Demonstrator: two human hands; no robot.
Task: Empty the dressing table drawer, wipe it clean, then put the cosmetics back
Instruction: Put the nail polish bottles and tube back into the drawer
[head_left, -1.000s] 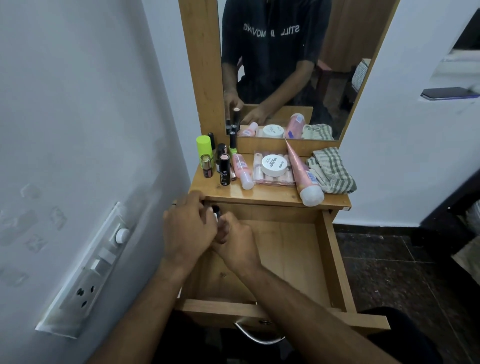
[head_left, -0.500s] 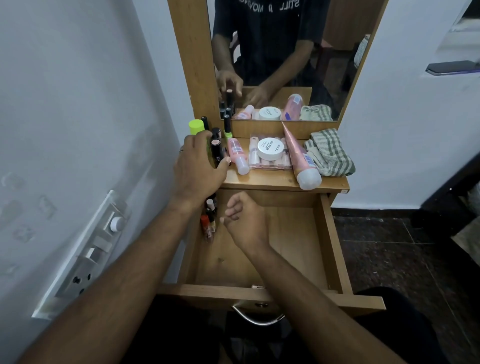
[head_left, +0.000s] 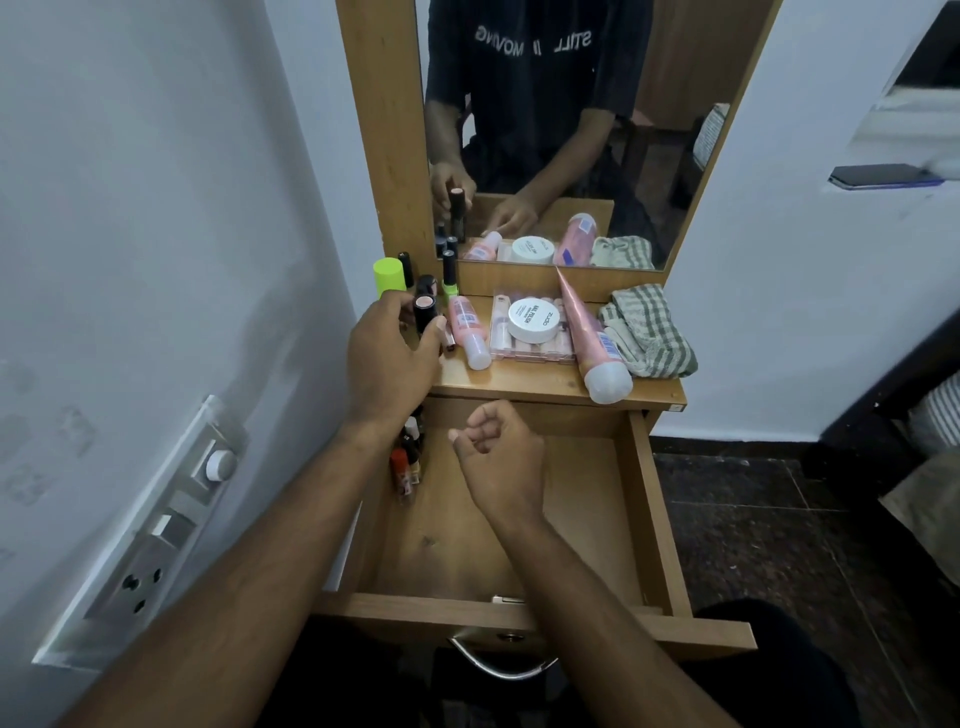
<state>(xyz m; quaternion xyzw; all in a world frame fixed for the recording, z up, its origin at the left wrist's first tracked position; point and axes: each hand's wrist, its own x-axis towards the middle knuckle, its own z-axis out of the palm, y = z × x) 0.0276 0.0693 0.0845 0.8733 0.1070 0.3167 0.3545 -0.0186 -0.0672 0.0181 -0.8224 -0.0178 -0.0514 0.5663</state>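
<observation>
Lipstick (head_left: 425, 312) unmoved in left hand (head_left: 390, 358) (right hand (head_left: 498, 457) unchanged).

Single view, head-worn wide-angle camera, looking forward and steeply down. Close range: both forearms enter from bottom edge. Left hand (head_left: 392, 358) sits left of frame centre, right hand (head_left: 501, 457) just right of and below it. Open light-brown wooden drawer (head_left: 652, 519) fills lower middle beneath right hand. Wood-framed mirror (head_left: 561, 130) beyond both hands at top, facing camera, reflecting same hands from opposite side. White wall (head_left: 156, 208) close left of left hand, lines bowed by lens. No second view.
</observation>
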